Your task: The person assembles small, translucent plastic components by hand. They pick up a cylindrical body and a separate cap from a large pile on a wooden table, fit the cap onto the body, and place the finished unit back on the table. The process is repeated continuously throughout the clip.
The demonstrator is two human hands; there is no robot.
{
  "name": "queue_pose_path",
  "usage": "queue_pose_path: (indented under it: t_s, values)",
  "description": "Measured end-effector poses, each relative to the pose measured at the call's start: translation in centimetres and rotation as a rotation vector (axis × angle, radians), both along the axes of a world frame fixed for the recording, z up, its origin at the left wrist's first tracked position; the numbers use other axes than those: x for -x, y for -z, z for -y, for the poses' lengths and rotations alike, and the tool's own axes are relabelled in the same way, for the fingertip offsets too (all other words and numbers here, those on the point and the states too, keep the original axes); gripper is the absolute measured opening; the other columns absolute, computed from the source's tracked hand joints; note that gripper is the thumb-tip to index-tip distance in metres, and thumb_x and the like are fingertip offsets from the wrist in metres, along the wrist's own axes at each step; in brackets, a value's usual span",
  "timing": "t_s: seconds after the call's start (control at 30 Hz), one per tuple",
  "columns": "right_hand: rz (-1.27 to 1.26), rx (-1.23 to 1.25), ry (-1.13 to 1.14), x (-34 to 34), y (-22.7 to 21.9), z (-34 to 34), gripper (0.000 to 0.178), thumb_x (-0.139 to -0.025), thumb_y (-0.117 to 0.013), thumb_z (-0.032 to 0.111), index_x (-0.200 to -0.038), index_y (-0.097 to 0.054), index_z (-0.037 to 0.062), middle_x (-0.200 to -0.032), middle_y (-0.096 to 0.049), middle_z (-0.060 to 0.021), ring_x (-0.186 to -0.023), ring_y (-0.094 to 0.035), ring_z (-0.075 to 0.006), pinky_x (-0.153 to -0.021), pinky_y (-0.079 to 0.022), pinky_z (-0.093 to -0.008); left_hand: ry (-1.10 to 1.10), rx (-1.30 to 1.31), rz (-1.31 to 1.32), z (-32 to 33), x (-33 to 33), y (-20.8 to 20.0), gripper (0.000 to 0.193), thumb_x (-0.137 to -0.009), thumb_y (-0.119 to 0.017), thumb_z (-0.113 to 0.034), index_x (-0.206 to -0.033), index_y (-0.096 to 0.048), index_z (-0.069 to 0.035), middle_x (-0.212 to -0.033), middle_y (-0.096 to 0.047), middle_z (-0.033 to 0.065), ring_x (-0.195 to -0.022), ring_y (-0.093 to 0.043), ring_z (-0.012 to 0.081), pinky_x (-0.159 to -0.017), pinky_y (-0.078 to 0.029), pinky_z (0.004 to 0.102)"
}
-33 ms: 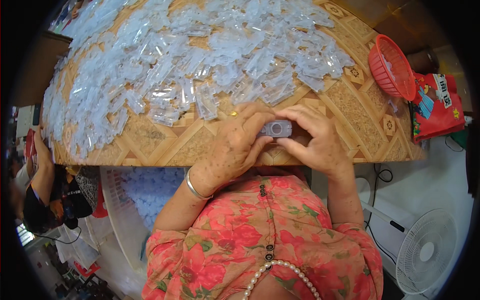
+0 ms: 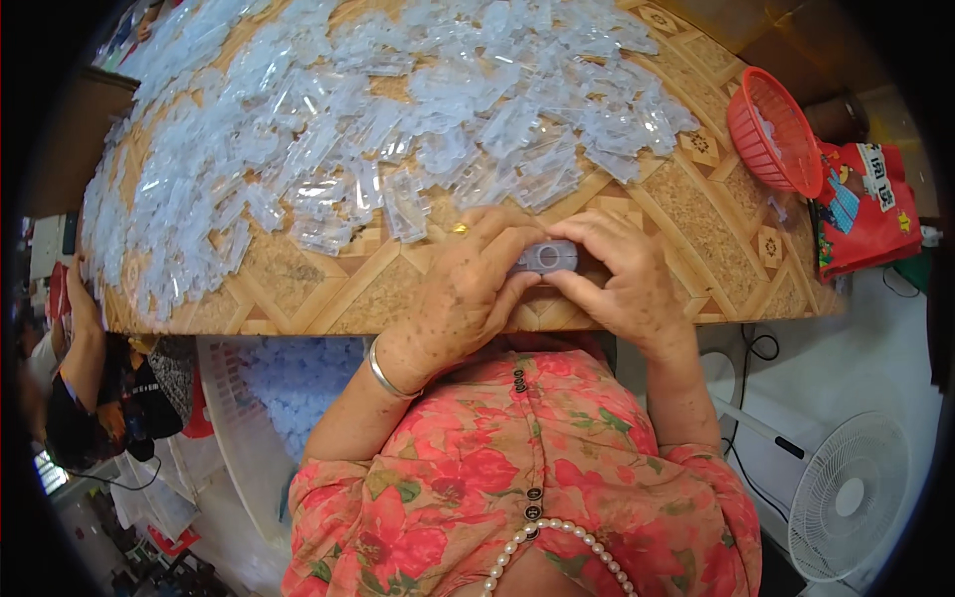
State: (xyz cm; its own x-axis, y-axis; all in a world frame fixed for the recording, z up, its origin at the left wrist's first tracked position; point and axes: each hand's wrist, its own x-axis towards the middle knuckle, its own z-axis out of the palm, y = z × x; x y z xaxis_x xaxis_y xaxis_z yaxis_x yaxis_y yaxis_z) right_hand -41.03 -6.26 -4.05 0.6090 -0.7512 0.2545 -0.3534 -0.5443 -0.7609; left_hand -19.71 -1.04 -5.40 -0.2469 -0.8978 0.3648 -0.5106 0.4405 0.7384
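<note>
Left hand [image 2: 468,277]: bent inward, thumb and fingers gripping the left end of a small grey-blue piece [image 2: 547,257]. Right hand [image 2: 629,279]: curved in from the opposite side, thumb and forefinger closed about the right end of the same piece. Remaining right fingers: partly hidden, curl impossible to judge.

Grey-blue piece: held between both sets of fingertips, above the near edge of the patterned table [image 2: 726,204], in front of the chest. Long axis running left to right, from hand to hand; round ring-like feature on the upward face. Nearer hand: neither, both touching; left end covered more fully than right. Contact with the table: cannot tell.

Left wrist: silver bangle [image 2: 384,370]. Beyond the hands, ahead and to the left: broad, overlapping spread of clear plastic pieces [image 2: 406,207], nearest just beside the left fingers.

Right, farther out: red basket [image 2: 748,139], tilted, beside a red bag [image 2: 873,214]. Below, at lower right: white fan [image 2: 851,493].
</note>
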Motion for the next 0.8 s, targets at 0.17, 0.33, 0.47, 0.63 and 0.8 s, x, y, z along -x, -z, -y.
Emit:
queue_pose_path:
  t_s: [0.17, 0.33, 0.47, 0.63, 0.8]
  values:
    - [-0.11, 0.064, 0.024, -0.2, 0.2, 0.0, 0.034, -0.081, -0.078, 0.015, -0.11, -0.067, 0.0017, -0.099, -0.064, -0.0129, -0.098, -0.063, -0.0331, -0.085, -0.051, -0.0427, -0.073, 0.038, 0.055, 0.3, 0.1, 0.6, 0.035, -0.081, -0.076, -0.005, -0.114, -0.066, -0.003, -0.101, -0.061, 0.0145, -0.088, -0.06, 0.0338, -0.074, -0.049, 0.0416]
    - [-0.154, 0.098, 0.042, -0.2, 0.2, 0.0, 0.035, -0.083, -0.077, 0.017, -0.113, -0.065, 0.0047, -0.102, -0.061, -0.0128, -0.098, -0.061, -0.0335, -0.086, -0.05, -0.0433, -0.092, 0.07, 0.064, 0.5, 0.5, 1.0, 0.033, -0.08, -0.077, -0.007, -0.111, -0.065, -0.004, -0.093, -0.053, 0.0138, -0.084, -0.054, 0.0345, -0.072, -0.046, 0.0444]
    - [-0.053, 0.0, 0.015, 0.5, -0.6, 1.0, 0.037, -0.084, -0.077, 0.016, -0.117, -0.065, 0.005, -0.109, -0.064, -0.0123, -0.098, -0.063, -0.0307, -0.087, -0.051, -0.0426, -0.105, 0.037, 0.049, 0.2, 0.4, 0.7, 0.036, -0.08, -0.078, -0.009, -0.114, -0.065, -0.004, -0.094, -0.055, 0.0139, -0.085, -0.056, 0.034, -0.073, -0.047, 0.0432]
    - [-0.218, 0.219, 0.457, 5.5, -3.0, 7.0, 0.034, -0.094, -0.064, 0.013, -0.126, -0.064, 0.0032, -0.116, -0.066, -0.0177, -0.109, -0.064, -0.0345, -0.096, -0.051, -0.0419, -0.114, -0.009, -0.001, -0.2, 0.1, 0.2, 0.047, -0.082, -0.079, -0.013, -0.125, -0.063, -0.003, -0.1, -0.06, 0.0148, -0.091, -0.059, 0.0336, -0.078, -0.048, 0.042]
    - [-0.517, 0.465, 0.592, 10.8, 1.7, 14.4, 0.035, -0.094, -0.062, 0.012, -0.127, -0.063, 0.0021, -0.116, -0.065, -0.0188, -0.111, -0.063, -0.0362, -0.098, -0.05, -0.0426, -0.073, 0.024, 0.019, 0.1, 0.1, 0.7, 0.054, -0.08, -0.081, -0.013, -0.129, -0.061, -0.003, -0.113, -0.065, 0.0165, -0.1, -0.061, 0.0353, -0.085, -0.05, 0.0425]
